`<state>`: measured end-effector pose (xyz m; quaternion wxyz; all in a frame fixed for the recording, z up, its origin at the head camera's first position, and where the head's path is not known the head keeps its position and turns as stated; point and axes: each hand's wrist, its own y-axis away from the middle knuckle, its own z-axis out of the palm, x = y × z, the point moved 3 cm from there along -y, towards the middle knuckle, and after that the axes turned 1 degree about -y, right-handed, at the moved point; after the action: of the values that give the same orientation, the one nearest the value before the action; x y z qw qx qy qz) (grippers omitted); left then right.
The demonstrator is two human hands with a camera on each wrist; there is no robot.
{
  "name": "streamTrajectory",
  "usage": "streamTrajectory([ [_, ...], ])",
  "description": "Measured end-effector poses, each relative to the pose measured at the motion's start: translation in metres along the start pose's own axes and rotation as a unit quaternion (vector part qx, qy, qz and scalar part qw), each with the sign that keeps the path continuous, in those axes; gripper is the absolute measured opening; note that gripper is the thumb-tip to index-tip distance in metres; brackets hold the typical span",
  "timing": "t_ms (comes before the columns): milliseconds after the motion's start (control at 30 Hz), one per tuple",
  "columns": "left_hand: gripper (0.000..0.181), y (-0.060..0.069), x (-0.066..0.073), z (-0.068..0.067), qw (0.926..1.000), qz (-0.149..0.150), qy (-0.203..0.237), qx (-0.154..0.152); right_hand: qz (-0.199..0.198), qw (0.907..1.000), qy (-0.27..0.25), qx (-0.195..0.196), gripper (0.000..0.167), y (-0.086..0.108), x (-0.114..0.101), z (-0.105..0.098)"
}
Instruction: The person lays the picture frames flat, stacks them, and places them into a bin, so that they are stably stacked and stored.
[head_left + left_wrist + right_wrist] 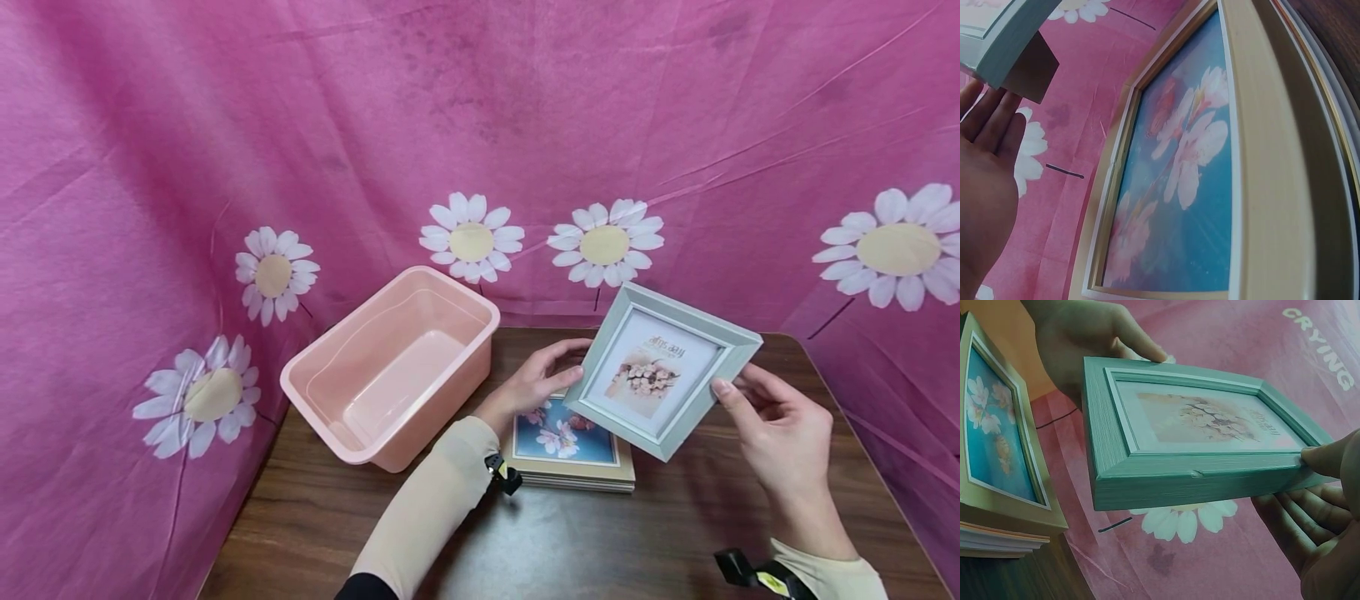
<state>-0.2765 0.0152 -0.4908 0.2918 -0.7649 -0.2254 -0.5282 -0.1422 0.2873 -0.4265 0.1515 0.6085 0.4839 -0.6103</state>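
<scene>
A pale green picture frame [615, 325] with a flower print is held tilted in the air between both hands. The left hand [534, 382] grips its left edge, thumb at the front and fingers behind. On the right edge, the right hand [787, 433] pinches the frame, thumb on the front; its fingers lie beneath in the right wrist view. Below the green frame, a gold-edged frame with a blue blossom picture [558, 437] tops a stack on the table, partly hidden by the green frame. The left wrist view shows the blossom picture [1200, 150] close up.
A pink plastic bin [442, 417] with nothing in it stands on the wooden table [570, 542], left of the stack. Pink cloth [360, 125] printed with white daisies hangs behind and at the sides. Straps with small black devices are on both wrists.
</scene>
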Motion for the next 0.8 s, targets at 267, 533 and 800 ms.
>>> streamTrajectory([
  [267,0.057,0.004,-0.003,-0.002,0.9999,0.009,-0.006,-0.003,0.003,0.9999,-0.006,0.008,0.029,-0.003,0.002,-0.003],
  [533,0.058,0.011,-0.004,-0.002,1.0,0.002,-0.004,0.0,0.01,0.9996,-0.013,0.022,0.026,-0.004,0.001,-0.006],
  [800,0.052,0.017,-0.01,-0.001,0.9994,-0.028,0.017,0.004,0.019,0.9991,-0.022,0.029,0.029,-0.005,0.005,-0.008],
])
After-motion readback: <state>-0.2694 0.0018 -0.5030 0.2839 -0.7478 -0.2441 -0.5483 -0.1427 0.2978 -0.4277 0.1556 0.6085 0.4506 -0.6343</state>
